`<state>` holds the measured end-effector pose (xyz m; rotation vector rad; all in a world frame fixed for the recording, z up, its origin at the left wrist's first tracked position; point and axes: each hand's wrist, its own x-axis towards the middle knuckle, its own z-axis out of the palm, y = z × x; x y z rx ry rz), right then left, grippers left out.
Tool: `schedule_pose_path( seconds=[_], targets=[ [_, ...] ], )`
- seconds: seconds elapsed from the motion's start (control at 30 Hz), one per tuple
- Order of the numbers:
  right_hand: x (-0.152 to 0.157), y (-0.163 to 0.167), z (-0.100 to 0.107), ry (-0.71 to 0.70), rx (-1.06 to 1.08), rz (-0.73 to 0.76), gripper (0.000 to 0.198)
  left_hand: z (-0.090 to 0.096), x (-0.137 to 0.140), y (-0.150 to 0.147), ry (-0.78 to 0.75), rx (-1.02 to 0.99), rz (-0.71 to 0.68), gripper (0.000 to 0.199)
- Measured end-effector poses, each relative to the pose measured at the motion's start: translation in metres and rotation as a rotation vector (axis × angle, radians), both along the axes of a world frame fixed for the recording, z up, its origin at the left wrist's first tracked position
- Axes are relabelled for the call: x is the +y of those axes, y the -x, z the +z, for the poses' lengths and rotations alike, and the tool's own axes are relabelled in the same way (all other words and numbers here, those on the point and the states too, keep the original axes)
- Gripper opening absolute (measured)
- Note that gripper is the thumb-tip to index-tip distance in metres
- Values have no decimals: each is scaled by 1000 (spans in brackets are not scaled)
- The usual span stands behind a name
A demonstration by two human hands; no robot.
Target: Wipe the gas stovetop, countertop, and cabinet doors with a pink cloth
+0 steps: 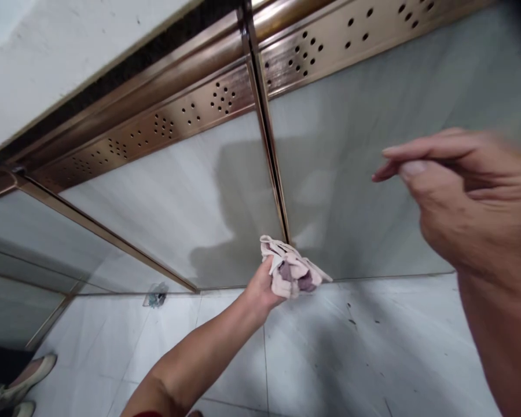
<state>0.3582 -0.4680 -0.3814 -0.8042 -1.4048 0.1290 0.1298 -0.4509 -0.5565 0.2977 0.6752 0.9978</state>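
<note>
My left hand [263, 286] is shut on a crumpled pale pink cloth [293, 269] with darker purplish patches. The cloth lies against the lower end of a narrow metal-edged seam [272, 150] between two cabinet door panels, just above the floor. At the right, my right hand [469, 191] is raised in front of the grey-green door panel [351, 145]. Its thumb and fingers are drawn together, with nothing visible in them. Its wrist side is slightly blurred.
Copper-coloured handle strips with punched holes [156, 127] run beneath a pale countertop [69, 63]. A small crumpled clear scrap [156, 295] lies on the white tiled floor [295, 347], with dark specks further right. Another person's shoe [30, 376] stands at the lower left.
</note>
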Motion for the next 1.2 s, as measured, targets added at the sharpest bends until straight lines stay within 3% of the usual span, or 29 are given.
schedule_pose_path(
  seconds=[0.13,0.23,0.4,0.47,0.53,0.67,0.73,0.87,0.93,1.0,1.07,1.2],
  targets=[
    [25,10,-23,183,-74,123,22,63,-21,36,-64,127,-96,21],
    [41,35,-50,405,42,417,43,94,-35,48,-161,244,-141,29],
    [37,83,-77,744,203,988,72,121,-45,48,-352,341,-176,56],
    [28,94,-76,775,201,1124,75,128,-44,45,-438,430,-122,57],
    [19,102,-72,749,163,1151,81,133,-41,42,-482,550,-12,58],
    [1,120,-72,611,-60,934,104,139,-38,35,-477,679,342,70],
    [-6,131,-74,532,-149,772,114,145,-42,32,-446,662,425,71],
    [-6,133,-65,342,-223,624,98,165,-58,28,-443,514,248,71],
    [0,120,-50,229,-211,545,80,175,-66,29,-514,419,117,80],
    [11,99,-33,87,-177,377,68,180,-70,31,-617,416,58,90],
    [26,71,-18,-74,-108,137,69,178,-71,37,-751,621,80,89],
    [59,12,-4,-352,63,-376,73,165,-61,61,-1189,1410,252,67]
  ],
)
